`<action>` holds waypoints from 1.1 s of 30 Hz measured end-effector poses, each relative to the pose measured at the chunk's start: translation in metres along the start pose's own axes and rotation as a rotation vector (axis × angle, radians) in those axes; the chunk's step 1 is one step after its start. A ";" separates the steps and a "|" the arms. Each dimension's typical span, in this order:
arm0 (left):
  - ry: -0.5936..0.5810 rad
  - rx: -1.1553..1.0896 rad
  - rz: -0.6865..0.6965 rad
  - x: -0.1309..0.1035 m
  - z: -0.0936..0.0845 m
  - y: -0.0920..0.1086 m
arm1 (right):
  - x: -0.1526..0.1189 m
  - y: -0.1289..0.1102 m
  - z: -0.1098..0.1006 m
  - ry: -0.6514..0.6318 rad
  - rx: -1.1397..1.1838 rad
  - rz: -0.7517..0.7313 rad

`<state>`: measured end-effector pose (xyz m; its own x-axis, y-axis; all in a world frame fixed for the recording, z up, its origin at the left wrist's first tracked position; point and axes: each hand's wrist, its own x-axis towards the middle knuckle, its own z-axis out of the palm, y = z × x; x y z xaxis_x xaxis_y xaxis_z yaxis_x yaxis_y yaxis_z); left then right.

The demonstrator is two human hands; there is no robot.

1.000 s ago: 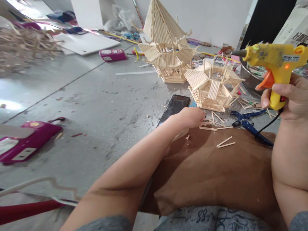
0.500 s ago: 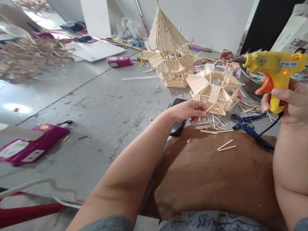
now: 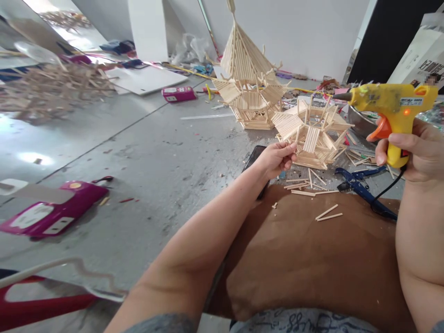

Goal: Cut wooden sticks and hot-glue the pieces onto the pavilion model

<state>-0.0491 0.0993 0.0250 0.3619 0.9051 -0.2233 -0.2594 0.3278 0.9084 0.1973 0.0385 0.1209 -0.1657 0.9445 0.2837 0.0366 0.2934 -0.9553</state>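
Observation:
My left hand (image 3: pixel 279 158) pinches a thin wooden stick (image 3: pixel 297 134), held upright at the left front of a small roofed stick model (image 3: pixel 314 134). Whether the stick touches the model I cannot tell. At the right, my right hand (image 3: pixel 412 150) is wrapped round the grip of a yellow glue gun (image 3: pixel 391 101) with an orange trigger and a lit orange light. Its nozzle points left, above a metal bowl (image 3: pixel 360 122). Loose sticks (image 3: pixel 305 186) lie in front of the small model. Behind it to the left stands a taller stick tower (image 3: pixel 248 69) with a pointed roof.
Blue cutters (image 3: pixel 359 185) lie by the brown sheet (image 3: pixel 312 259). A dark phone (image 3: pixel 253 155) is partly under my left wrist. Purple power strips (image 3: pixel 58 208) rest on the grey surface (image 3: pixel 145 162). Wood scraps (image 3: pixel 52 90) are heaped at the far left.
The stick in my left hand has turned from slanting to upright, and that hand has tilted up slightly. The glue gun sits a little lower in view. The whole view has shifted slightly.

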 end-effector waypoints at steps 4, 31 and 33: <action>0.006 -0.010 -0.016 0.001 0.006 0.000 | 0.000 0.001 0.002 -0.003 -0.006 0.007; 0.168 0.038 -0.012 0.002 0.024 -0.004 | -0.001 0.001 0.003 -0.024 -0.013 -0.001; 0.167 0.071 0.025 0.003 0.023 -0.006 | -0.001 0.001 0.004 -0.023 -0.013 0.003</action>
<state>-0.0262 0.0936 0.0274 0.2005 0.9471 -0.2506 -0.2008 0.2901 0.9357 0.1936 0.0375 0.1196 -0.1883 0.9416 0.2790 0.0495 0.2928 -0.9549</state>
